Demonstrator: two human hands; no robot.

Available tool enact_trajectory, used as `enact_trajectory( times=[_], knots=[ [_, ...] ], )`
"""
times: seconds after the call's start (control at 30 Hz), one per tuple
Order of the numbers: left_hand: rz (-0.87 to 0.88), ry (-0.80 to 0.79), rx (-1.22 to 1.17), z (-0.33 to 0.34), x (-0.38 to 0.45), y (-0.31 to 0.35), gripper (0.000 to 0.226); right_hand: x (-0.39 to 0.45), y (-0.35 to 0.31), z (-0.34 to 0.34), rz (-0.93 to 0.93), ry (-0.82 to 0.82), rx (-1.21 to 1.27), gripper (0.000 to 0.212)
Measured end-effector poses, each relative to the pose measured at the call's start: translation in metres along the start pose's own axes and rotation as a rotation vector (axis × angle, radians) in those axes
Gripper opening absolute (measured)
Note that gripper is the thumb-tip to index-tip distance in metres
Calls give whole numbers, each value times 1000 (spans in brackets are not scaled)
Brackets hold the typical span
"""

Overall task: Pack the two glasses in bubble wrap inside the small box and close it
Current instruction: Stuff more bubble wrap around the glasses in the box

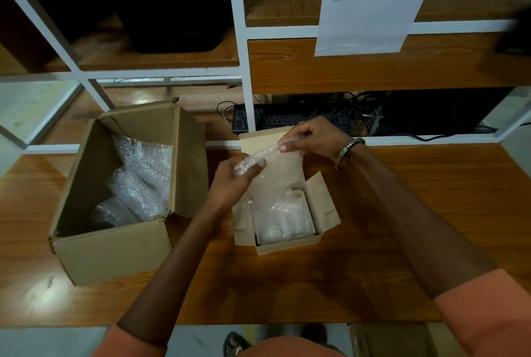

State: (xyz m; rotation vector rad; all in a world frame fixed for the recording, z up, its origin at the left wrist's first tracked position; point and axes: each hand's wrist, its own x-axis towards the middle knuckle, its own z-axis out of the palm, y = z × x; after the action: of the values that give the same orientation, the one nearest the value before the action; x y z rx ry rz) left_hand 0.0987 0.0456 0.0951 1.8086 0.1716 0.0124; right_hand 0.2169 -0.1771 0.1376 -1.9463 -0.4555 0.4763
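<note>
The small cardboard box (290, 245) stands open on the wooden table, flaps spread. A sheet of bubble wrap (280, 181) rises out of it. My left hand (235, 181) pinches the sheet's upper left edge. My right hand (314, 138) pinches its upper right edge, just above the box's far flap. Down inside the box a wrapped glass (283, 225) shows through the plastic. I cannot tell whether a second glass is in there.
A larger open cardboard box (115, 253) with more bubble wrap (140, 181) stands to the left. White-framed shelves (244, 49) rise behind the table, with a keyboard (275, 119), cables and a hanging paper sheet (370, 3). Another box (390, 339) sits on the floor.
</note>
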Motion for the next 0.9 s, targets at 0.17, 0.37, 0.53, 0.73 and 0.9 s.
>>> enact_trajectory(
  times=[0.17,0.37,0.53,0.73,0.9],
  knots=[
    [-160,-110,-329,4,-4,5,37,9,8,2,-1,102,114,18],
    [-272,-294,-589,13,-10,0,48,20,12,10,90,197,428,18],
    [-350,-204,-499,25,-11,-10,42,26,25,15,245,231,564,87],
    [-390,-72,-617,22,-8,-28,46,13,49,26,448,-74,560,85],
    [-403,-61,-662,17,-7,-34,48,8,48,33,353,-151,550,60]
  ],
)
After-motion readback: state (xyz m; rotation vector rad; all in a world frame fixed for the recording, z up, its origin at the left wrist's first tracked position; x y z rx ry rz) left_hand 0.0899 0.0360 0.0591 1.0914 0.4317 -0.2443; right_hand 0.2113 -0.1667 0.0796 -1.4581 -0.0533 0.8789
